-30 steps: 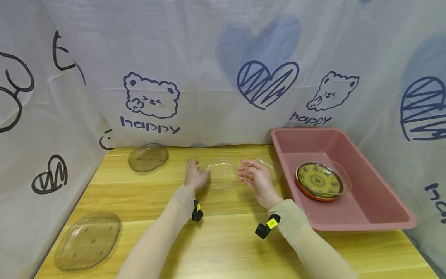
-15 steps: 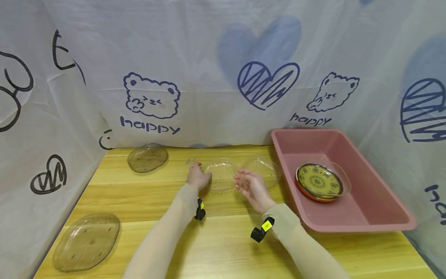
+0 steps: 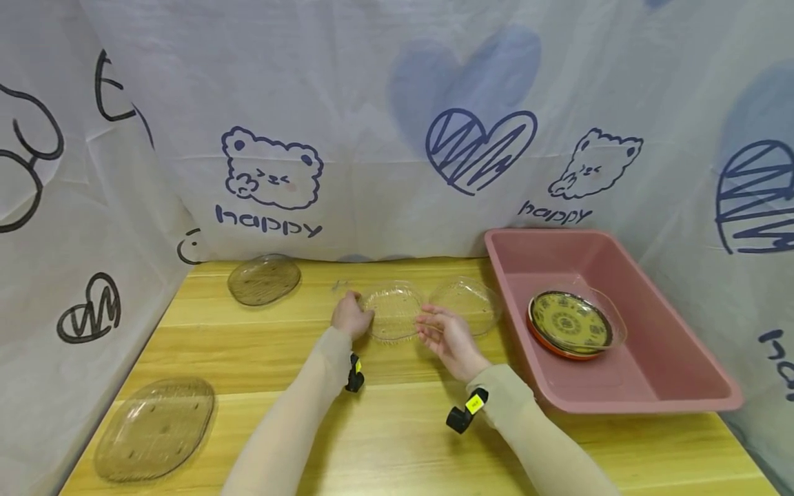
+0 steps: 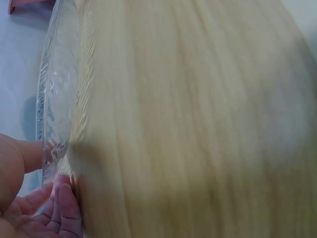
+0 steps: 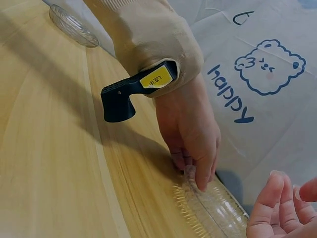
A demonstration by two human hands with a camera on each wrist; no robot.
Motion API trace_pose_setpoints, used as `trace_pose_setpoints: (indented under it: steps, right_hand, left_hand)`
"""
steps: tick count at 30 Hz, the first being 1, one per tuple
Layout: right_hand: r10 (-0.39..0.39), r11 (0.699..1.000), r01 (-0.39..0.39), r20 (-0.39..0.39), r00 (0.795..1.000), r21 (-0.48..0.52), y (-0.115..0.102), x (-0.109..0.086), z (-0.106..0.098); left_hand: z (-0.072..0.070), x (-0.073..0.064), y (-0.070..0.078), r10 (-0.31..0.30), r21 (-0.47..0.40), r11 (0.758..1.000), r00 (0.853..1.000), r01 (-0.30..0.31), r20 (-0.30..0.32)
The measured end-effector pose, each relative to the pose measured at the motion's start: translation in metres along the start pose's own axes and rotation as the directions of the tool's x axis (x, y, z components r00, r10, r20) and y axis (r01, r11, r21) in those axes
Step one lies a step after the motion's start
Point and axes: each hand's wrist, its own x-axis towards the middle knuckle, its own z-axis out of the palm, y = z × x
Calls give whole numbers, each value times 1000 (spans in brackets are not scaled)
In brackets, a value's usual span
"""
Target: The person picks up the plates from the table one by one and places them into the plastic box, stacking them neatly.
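Observation:
A clear textured plastic plate [image 3: 393, 317] lies on the wooden table between my two hands. My left hand [image 3: 350, 317] pinches its left rim, with the thumb over the edge and the other fingers low against the side, as the left wrist view shows. The right hand [image 3: 448, 337] is at the plate's right rim, its fingers loosely bent and fingertips right at the edge. In the right wrist view, the right-hand fingers [image 5: 277, 208] appear beside the plate [image 5: 213, 210], with nothing between them and the thumb.
Just right is another clear plate [image 3: 465, 306]. A pink basin [image 3: 645, 382] holds a yellow-and-black patterned plate [image 3: 564, 320] with a clear one over it. Two brownish see-through plates [image 3: 263, 281] lie at the left, one far and one near. A printed curtain [image 3: 372, 172] hangs behind.
Both hands have come in toward the middle clear plate. The left hand has taken hold of its left rim, and the right fingers have moved left to its right rim.

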Motion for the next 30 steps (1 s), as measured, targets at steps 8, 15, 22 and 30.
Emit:
trace_pose_setpoints:
  steps: [8, 15, 22, 30]
  right_hand:
    - [4, 1000, -4, -5, 1000, -5, 4, 1, 2]
    - [10, 1000, -9, 19, 1000, -21, 5, 0, 3]
    - [15, 999, -15, 26, 1000, -31, 6, 0, 3]
    - [23, 1000, -23, 20, 1000, -19, 6, -3, 3]
  left_hand:
    - [-6, -4, 2, -16, 16, 1000, 999, 15, 47]
    - [-8, -5, -4, -25, 19, 1000, 998, 24, 66]
    - [-15, -8, -8, -25, -5, 1000, 996, 26, 87]
    - [-23, -12, -14, -33, -39, 999, 992, 38, 122]
